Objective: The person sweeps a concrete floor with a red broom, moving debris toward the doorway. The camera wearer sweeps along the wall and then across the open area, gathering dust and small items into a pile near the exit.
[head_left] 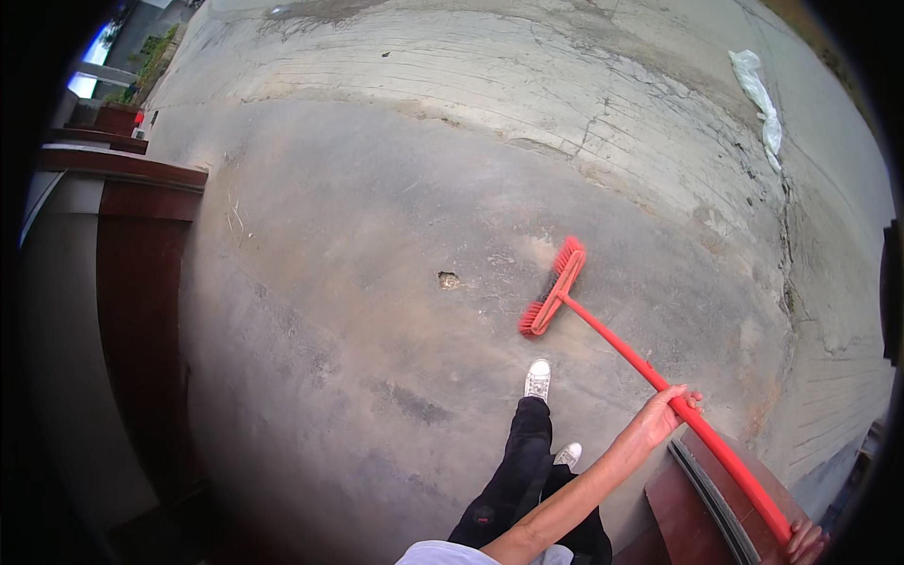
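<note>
A red push broom [621, 349] slants from the lower right toward the middle of the view. Its head [557, 292] is on the concrete, with red bristles at both ends and dark ones between. Partway up the handle, my left hand [670, 412] is closed around the red pole. My right hand [805, 541] grips it near its upper end, at the lower right rim of the view, and is partly cut off. The bristles look slightly smeared by motion.
Grey concrete ground [358, 207] spreads ahead, with cracks and a small hole [448, 280] left of the broom head. A dark red and grey wall [141, 320] stands at left. A dark red panel [673, 499] is beside my legs. A crumpled white sheet [756, 99] lies far right.
</note>
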The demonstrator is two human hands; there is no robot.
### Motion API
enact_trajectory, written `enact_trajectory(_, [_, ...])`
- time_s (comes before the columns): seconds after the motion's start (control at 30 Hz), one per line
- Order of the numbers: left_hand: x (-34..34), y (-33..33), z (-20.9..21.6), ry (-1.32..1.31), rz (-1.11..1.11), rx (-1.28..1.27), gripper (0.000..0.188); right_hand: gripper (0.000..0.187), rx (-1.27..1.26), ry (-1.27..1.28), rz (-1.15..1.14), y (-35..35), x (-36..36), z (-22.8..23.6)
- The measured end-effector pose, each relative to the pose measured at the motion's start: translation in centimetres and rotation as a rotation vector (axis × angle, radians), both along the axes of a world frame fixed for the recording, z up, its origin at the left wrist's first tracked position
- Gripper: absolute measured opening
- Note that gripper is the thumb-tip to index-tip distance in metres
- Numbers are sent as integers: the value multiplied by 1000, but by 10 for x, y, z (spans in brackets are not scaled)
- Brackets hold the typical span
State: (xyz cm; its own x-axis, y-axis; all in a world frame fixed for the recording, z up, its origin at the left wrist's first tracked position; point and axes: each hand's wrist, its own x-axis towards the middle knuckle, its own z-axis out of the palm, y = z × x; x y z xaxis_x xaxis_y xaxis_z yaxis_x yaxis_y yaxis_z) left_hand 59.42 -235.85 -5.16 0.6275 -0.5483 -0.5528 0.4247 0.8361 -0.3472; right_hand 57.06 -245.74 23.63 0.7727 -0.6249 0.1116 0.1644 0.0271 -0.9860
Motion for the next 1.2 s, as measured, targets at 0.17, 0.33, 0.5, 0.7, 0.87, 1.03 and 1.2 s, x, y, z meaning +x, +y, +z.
enact_trajectory(0.17, [-15, 39, -51, 82, -20, 210, 11, 3, 213, 13, 28, -6, -10, -62])
enact_trajectory(0.33, [-23, 141, -100, 191, 44, 601, 15, 17, 458, 315, -28, 30, -25, -128])
enact_trajectory(0.5, [12, 94, -30, 61, 4, 562, 13, 15, 388, 119, 46, -17, -13, -79])
enact_trajectory(0.7, [44, -99, 52, -85, -243, 102, 20, 19, -121, -221, 70, -100, -42, 28])
enact_trajectory(0.87, [49, -252, 72, -58, -525, -127, 20, 21, -497, -2, 289, -143, -16, 64])
enact_trajectory(1.03, [99, -337, -4, -18, -578, -217, 19, 18, -809, 44, 274, -192, 48, -12])
enact_trajectory(1.2, [120, -366, -28, -12, -609, -158, 15, 19, -671, 68, 210, -241, 68, -41])
